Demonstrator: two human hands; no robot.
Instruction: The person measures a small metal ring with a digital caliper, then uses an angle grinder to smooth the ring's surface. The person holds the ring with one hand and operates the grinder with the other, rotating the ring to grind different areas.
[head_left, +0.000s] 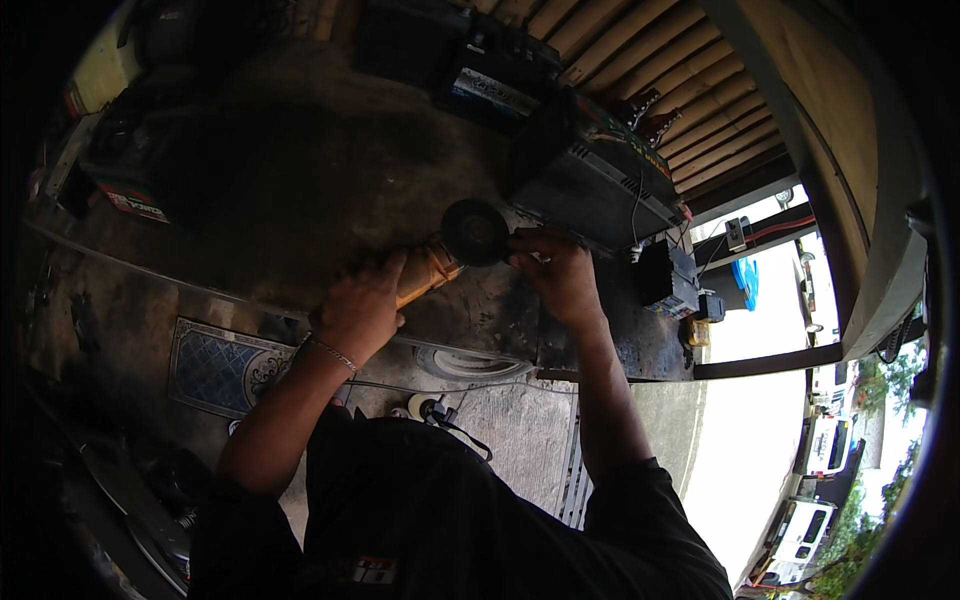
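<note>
An orange-yellow power tool [430, 274] with a dark round disc [474, 226], which looks like an angle grinder, lies angled over the dark, stained worktop [300, 230]. My left hand [362, 305] is wrapped round the tool's body. My right hand [555, 268] has its fingers bent at the disc's right edge, with something small and light-coloured at the fingertips, too small to name. Part of the tool's body is hidden under my left hand.
Batteries [491, 85] stand at the back and left, beside a large black boxy unit [590, 175]. Smaller batteries [668, 282] and wires sit at the right. Below are a patterned mat [225, 365], cables and concrete floor. A bright street with parked vehicles [800, 530] shows at far right.
</note>
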